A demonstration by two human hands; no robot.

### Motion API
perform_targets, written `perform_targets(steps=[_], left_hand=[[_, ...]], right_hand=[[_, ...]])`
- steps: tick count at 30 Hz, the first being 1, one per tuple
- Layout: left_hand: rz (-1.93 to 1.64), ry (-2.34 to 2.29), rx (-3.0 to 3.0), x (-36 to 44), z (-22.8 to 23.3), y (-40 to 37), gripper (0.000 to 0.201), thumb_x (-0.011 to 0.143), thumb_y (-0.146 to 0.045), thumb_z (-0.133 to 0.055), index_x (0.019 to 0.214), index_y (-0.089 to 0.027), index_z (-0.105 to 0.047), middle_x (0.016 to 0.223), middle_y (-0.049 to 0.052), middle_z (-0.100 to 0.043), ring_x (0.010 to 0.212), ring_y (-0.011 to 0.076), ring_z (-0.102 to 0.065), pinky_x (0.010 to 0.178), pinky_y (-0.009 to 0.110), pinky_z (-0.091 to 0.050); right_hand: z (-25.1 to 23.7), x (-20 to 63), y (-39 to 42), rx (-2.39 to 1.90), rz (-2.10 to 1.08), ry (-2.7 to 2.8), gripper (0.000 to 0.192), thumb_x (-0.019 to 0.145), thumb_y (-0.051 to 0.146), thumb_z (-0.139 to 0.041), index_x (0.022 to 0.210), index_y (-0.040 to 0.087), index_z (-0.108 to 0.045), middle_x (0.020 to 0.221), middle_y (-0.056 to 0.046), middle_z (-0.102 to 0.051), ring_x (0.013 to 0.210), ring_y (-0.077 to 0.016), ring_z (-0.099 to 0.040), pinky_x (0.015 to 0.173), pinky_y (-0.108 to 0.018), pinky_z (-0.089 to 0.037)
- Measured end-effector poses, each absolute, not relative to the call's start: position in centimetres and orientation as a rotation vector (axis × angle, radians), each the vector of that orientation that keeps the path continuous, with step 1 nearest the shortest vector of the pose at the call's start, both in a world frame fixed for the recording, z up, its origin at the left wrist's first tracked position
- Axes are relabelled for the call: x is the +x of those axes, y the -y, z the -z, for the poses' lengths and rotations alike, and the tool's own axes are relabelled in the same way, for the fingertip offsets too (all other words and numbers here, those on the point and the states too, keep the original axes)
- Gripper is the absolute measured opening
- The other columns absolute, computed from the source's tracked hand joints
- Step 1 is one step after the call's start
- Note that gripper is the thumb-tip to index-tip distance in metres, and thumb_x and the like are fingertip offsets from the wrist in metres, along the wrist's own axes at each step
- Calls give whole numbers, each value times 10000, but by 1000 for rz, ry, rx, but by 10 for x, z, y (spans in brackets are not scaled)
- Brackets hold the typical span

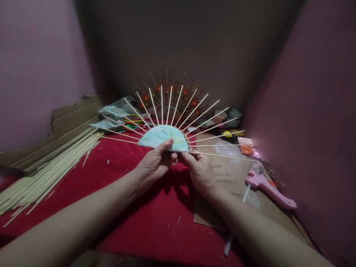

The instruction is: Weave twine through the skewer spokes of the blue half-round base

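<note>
A light blue half-round piece with a floral pattern [157, 136] is held up before me, thin sticks [161, 105] fanning out from its curved edge. My left hand [157, 159] grips it near the middle of its straight lower edge, thumb on the front face. At its lower right corner, my right hand [201, 168] pinches the edge beside the lowest right stick, fingers partly hidden behind. Along the right part of the curve runs a twisted or braided trim [187, 140]. Behind it stands a similar fan-shaped piece with red flowers [194, 104], in dim light.
Many loose thin sticks [52, 172] lie at left on the red cloth [119, 226], beside torn cardboard [75, 115]. At right, a pink glue gun [271, 189] rests on a cardboard sheet [205, 211]. Small packets, including an orange one [247, 148], lie behind it. Walls rise close on both sides.
</note>
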State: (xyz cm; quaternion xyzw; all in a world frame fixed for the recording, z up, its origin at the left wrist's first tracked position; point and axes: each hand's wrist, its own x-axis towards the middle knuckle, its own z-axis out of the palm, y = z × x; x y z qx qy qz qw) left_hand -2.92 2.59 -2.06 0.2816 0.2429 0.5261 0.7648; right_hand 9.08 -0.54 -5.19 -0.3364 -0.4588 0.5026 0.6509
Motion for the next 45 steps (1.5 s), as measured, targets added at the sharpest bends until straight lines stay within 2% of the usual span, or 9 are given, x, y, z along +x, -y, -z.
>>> perform_targets(steps=[13, 20, 29, 34, 39, 45], left_hand=[[-1168, -537, 608, -27, 21, -24, 77, 754, -98, -611, 793, -96, -544, 633, 16, -588, 420, 64, -503, 368, 161, -408], [-1165, -527, 591, -27, 21, -26, 49, 760, -89, -601, 773, -93, -554, 624, 20, -585, 441, 65, -513, 375, 148, -410], [-1185, -559, 584, -26, 19, -24, 82, 736, -90, -620, 770, -96, -546, 623, 15, -590, 417, 58, -493, 358, 150, -397], [-1196, -581, 563, -26, 17, -24, 84, 738, -80, -607, 780, -106, -540, 614, 11, -593, 407, 58, -490, 358, 147, -402], [-1177, -554, 546, -25, 19, -24, 90, 720, -83, -631, 768, -99, -556, 612, 21, -600, 422, 59, -500, 397, 153, -439], [-1166, -557, 553, -26, 20, -23, 79, 731, -84, -622, 781, -91, -561, 649, 30, -618, 433, 61, -517, 382, 147, -427]], right_hand=[[58, 91, 1, -687, -1214, 994, 154, 735, 220, -637, 873, 166, -678, 816, -46, -706, 758, -163, -647, 824, -359, -481], [56, 90, 2, -713, -1210, 1037, 174, 759, 275, -612, 884, 171, -672, 828, -48, -704, 758, -156, -645, 831, -352, -481], [54, 92, 4, -703, -1261, 1086, 214, 800, 290, -564, 960, 196, -672, 885, -43, -710, 838, -162, -651, 862, -354, -477], [53, 93, 5, -752, -1223, 1108, 210, 775, 308, -594, 930, 193, -678, 880, -44, -711, 862, -170, -650, 889, -364, -464], [51, 91, 6, -780, -1202, 1069, 234, 755, 363, -618, 900, 191, -683, 835, -42, -712, 775, -157, -658, 849, -356, -482], [53, 91, 5, -856, -1168, 1087, 310, 765, 442, -581, 866, 171, -693, 791, -52, -710, 767, -170, -651, 778, -335, -498]])
